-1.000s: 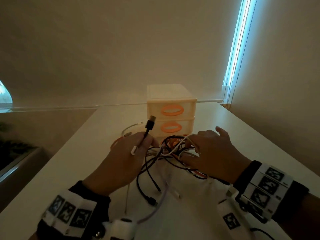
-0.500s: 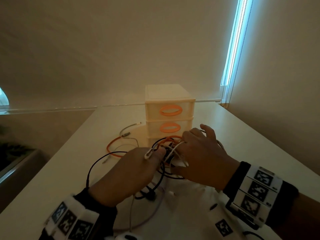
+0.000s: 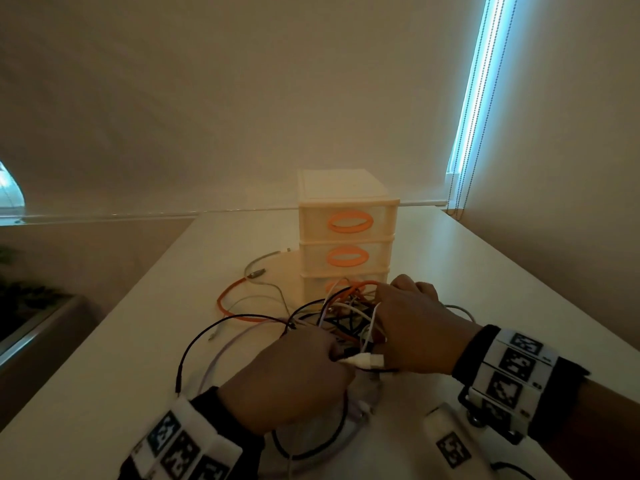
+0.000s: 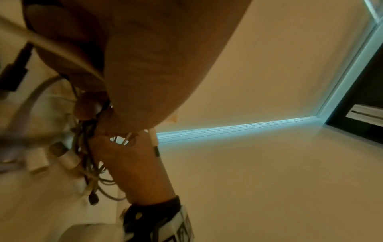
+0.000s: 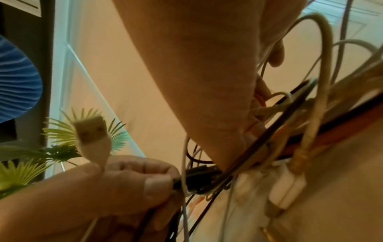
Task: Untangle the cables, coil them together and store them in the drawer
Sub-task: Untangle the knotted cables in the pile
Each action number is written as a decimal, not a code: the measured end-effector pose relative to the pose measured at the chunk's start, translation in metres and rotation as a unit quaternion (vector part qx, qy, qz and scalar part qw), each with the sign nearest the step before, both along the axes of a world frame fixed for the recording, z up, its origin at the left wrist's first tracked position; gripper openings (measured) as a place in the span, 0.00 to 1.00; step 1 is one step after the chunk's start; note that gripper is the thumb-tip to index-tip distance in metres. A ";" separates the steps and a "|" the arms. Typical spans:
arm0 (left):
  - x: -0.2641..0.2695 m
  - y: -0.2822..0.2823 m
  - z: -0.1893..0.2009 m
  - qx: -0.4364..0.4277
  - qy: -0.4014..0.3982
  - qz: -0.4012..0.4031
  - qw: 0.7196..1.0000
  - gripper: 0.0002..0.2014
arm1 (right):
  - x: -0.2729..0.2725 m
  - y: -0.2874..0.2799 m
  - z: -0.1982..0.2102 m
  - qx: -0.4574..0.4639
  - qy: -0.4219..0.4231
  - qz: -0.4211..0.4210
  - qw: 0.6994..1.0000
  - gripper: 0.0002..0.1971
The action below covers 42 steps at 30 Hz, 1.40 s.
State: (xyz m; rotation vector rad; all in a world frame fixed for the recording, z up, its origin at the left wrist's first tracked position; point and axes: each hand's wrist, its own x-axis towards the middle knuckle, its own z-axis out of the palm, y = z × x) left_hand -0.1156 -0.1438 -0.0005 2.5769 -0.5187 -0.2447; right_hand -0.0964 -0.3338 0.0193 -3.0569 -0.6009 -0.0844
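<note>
Nearest, 2 wrists banded with black-and-white marker cuffs are seen at the bottom of the head view. Just ahead of them, the left hand (image 3: 291, 379) is curled round strands at the near edge of the cables (image 3: 343, 317); in the right wrist view its fingers (image 5: 153, 183) are shown pinching a black cable just behind a black plug, while a white USB plug (image 5: 93, 137) sticks up above its knuckles. A white connector (image 3: 363, 360) is seen at the left fingertips, between the 2 hands.

Beside it, the right hand (image 3: 415, 327) is laid on the right of the tangle, its fingers bent down into the strands; white and black cables are seen passing between them in the right wrist view, though exactly which strand is gripped cannot be told.

The tangle itself lies on the white tabletop (image 3: 104, 358), touching the front of the drawer unit (image 3: 346, 237). A black loop (image 3: 194, 344) and a pale one trail off to the left, and an orange cable (image 3: 225, 299) curves further out.

Behind, 3 stacked drawers with orange handles are seen, all closed. Farthest, a wall and a bright window strip (image 3: 474, 91) are visible.
</note>
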 end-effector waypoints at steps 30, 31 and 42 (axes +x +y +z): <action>0.015 0.041 0.026 -0.235 -0.040 0.009 0.971 0.26 | 0.026 -0.040 0.036 0.202 -0.148 0.052 0.967 0.03; 0.013 0.038 0.025 -0.246 -0.038 -0.007 0.968 0.27 | 0.025 -0.038 0.032 0.195 -0.157 0.056 0.967 0.02; 0.013 0.032 0.023 -0.475 -0.038 -0.024 0.879 0.21 | 0.013 -0.009 0.021 0.139 -0.022 0.164 0.976 0.22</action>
